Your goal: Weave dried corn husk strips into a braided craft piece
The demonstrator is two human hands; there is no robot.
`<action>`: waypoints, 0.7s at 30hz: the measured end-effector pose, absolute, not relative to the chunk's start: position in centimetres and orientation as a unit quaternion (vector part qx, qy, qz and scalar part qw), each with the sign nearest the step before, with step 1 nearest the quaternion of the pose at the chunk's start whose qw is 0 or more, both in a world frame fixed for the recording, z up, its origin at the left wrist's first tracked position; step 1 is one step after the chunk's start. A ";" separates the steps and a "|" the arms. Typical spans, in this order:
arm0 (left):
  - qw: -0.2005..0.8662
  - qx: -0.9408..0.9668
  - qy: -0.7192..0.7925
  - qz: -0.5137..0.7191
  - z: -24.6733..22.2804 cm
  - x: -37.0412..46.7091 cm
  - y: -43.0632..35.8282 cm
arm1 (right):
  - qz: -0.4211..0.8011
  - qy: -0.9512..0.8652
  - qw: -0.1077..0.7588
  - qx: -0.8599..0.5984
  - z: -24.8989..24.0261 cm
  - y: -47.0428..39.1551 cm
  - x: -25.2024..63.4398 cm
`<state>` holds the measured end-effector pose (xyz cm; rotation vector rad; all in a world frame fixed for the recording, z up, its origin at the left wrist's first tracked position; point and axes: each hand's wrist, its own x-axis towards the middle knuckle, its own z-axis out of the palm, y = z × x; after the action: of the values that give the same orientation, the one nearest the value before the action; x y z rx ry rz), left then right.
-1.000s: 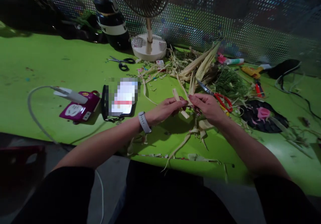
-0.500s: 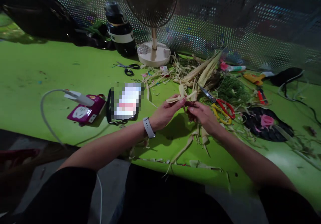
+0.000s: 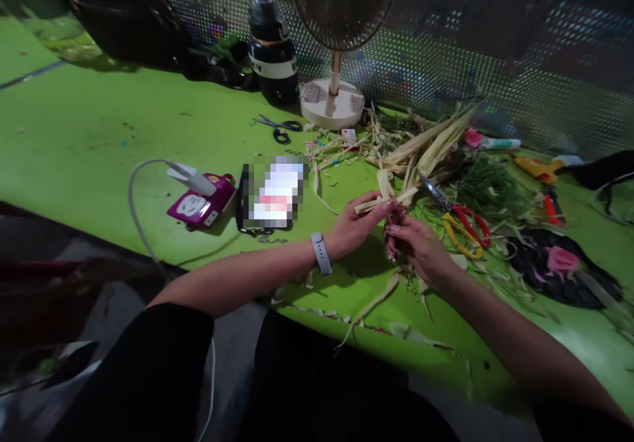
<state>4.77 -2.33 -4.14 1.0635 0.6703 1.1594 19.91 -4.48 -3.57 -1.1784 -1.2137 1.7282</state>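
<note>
My left hand is closed in a pinch on pale dried corn husk strips, which cross above the thumb and fingertips. Close against it, my right hand is closed too, thumb and fingers pressed together just below the strips. Whatever lies between those right fingertips is too small and dim to make out. Beyond both hands spreads a pile of dried husks. To the right of my right hand lie scissors with red and yellow handles. Loose husk scraps lie on the green table below the hands.
Left of my hands are a phone and a purple power socket with a plugged-in charger. Behind stand a fan, a dark bottle and black scissors. At right are green strands, a yellow glue gun and a pink flower.
The camera view has turned left, so the scene sits further right. My right fingers have shifted slightly under the husk strips. The left hand keeps its pinch on them.
</note>
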 end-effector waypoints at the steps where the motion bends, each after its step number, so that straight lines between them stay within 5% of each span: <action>1: 0.656 0.474 0.300 0.505 -4.1 4.8 -2.4 | 0.670 -0.475 0.348 -0.451 -3.6 -4.6 19.9; 17: 0.700 0.427 0.317 0.477 -3.5 3.3 -0.3 | 0.494 -0.673 0.241 -0.495 -2.0 -4.4 20.2; 21: 0.746 0.413 0.326 0.408 -3.1 2.8 -0.2 | 0.530 -0.579 0.312 -0.535 -1.5 -3.2 21.5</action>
<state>2.81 -0.21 -3.14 0.9039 0.7132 0.8939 21.52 -3.24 -1.52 -1.4110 -1.5288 1.3982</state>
